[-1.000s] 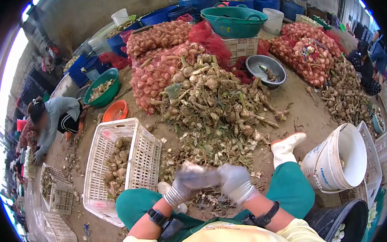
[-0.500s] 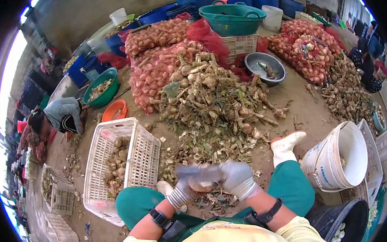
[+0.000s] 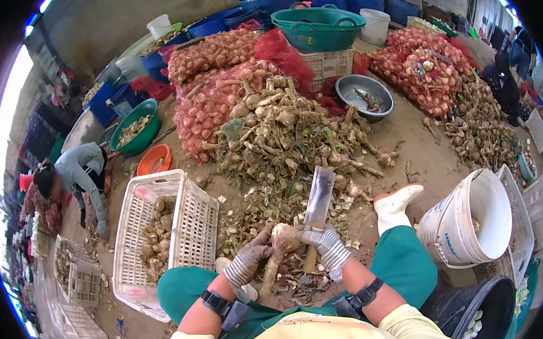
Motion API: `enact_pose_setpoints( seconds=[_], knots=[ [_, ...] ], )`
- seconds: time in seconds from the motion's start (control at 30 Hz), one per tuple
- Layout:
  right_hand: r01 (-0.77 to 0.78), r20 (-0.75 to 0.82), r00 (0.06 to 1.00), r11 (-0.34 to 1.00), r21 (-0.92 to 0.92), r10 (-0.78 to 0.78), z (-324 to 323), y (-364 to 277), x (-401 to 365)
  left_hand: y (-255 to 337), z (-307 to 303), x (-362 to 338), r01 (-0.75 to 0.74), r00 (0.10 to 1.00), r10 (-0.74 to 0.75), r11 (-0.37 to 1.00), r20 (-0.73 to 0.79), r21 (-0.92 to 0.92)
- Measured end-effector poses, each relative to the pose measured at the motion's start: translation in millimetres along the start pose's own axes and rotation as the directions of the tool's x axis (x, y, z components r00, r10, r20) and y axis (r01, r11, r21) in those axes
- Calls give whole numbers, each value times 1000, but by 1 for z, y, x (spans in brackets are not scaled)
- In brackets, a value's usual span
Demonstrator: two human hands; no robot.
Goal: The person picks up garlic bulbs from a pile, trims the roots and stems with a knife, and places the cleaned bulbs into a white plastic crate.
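My left hand (image 3: 249,259), in a striped grey glove, is closed on a garlic bulb (image 3: 284,237) whose thick stalk points down toward my lap. My right hand (image 3: 327,245), gloved alike, grips a cleaver-like knife (image 3: 320,197) with its broad blade tilted up and away from me. The thumb side of that hand comes right up to the bulb. Beyond both hands rises a large heap of untrimmed garlic (image 3: 287,125), with leaf scraps strewn at its near edge.
A white crate (image 3: 201,220) with garlic bulbs stands on my left. To my right are a white bucket (image 3: 461,226) and a black tub (image 3: 488,308) with pale cloves. A metal basin (image 3: 347,93) lies behind the heap. Another person (image 3: 82,172) bends down at far left.
The blade has swung from lying crosswise between my hands to pointing up and away. The garlic bulb now shows plainly, stalk downward. The person at left has reached an arm lower.
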State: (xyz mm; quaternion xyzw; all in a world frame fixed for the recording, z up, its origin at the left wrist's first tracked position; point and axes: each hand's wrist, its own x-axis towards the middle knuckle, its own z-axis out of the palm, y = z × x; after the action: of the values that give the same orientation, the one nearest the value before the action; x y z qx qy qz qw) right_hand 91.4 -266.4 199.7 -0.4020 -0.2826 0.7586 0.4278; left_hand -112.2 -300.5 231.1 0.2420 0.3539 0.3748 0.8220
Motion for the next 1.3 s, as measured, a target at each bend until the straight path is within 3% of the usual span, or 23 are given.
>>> enact_pose_setpoints(
  seconds=[0.2,0.27,0.3,0.33,0.4,0.47,0.53,0.57,0.6,0.63,0.7,0.73,0.83,0.87,0.93,0.97,1.03,1.07,1.1,1.13,1.2,1.27,1.3],
  knots=[
    [-62,-123,991,998,-16,59,-8,20,10,-16,-9,4,33,987,36,908,-155,418],
    [-66,-124,990,998,-23,62,-6,24,9,-21,-8,10,-320,904,412,467,117,824],
    [-89,-108,991,990,-110,77,-2,31,11,-24,-8,8,-197,839,514,-23,181,980],
    [-109,-94,991,974,-197,92,-3,38,13,-16,3,6,-198,838,515,-23,182,980],
    [-81,-65,996,968,-236,67,-12,57,18,-4,22,3,-356,730,366,-517,577,778],
    [-76,341,939,994,82,44,-9,54,11,-9,35,-1,-414,734,398,-382,551,826],
    [-106,406,851,866,-488,334,2,19,31,-33,14,8,-344,821,563,355,96,869],
    [-92,225,960,948,-306,165,-10,31,29,-32,9,11,-247,874,474,629,-111,737],
    [-33,82,994,907,-420,73,-29,34,31,-30,2,13,-297,889,427,813,-165,500],
    [-17,-64,998,843,-537,-21,-46,33,32,-22,0,9,-272,898,382,873,-220,405],
    [-1,-53,994,477,-879,-95,-33,-16,10,-14,-8,3,-188,919,269,942,-289,277],
    [-2,-54,994,477,-879,-95,-24,-31,0,-13,-7,4,-188,919,268,943,-289,276],
    [533,469,806,98,-840,-360,9,-55,-21,-9,10,-1,-42,929,191,906,-317,421],
    [530,466,811,107,-841,-353,6,-49,-16,-13,10,-1,-33,928,183,908,-324,417],
    [421,378,889,137,-897,-260,-4,-33,5,-16,7,-2,-105,915,286,850,-285,516],
    [182,181,983,72,-981,-27,-13,-35,22,7,24,-13,7,899,331,648,-289,762],
    [72,46,986,-162,-984,161,-95,22,66,22,-11,-14,-283,763,605,630,-228,724],
    [31,23,980,-39,-999,198,-114,29,60,45,-24,-23,-187,675,649,611,-351,769],
    [-122,-57,974,296,-948,218,-142,49,60,71,-34,-35,-316,598,725,605,-341,731],
    [-378,-152,900,557,-739,409,-133,32,53,101,-66,-52,-162,548,740,552,-390,818],
    [-388,-223,912,554,-736,343,-157,47,67,150,-112,-85,145,456,644,628,-615,765],
    [-412,-236,901,549,-728,364,-174,58,85,182,-85,-80,878,243,730,113,-638,464],
    [-426,-246,893,535,-730,375,-178,65,95,186,-110,-76,918,282,810,-73,-514,389]
  ],
)
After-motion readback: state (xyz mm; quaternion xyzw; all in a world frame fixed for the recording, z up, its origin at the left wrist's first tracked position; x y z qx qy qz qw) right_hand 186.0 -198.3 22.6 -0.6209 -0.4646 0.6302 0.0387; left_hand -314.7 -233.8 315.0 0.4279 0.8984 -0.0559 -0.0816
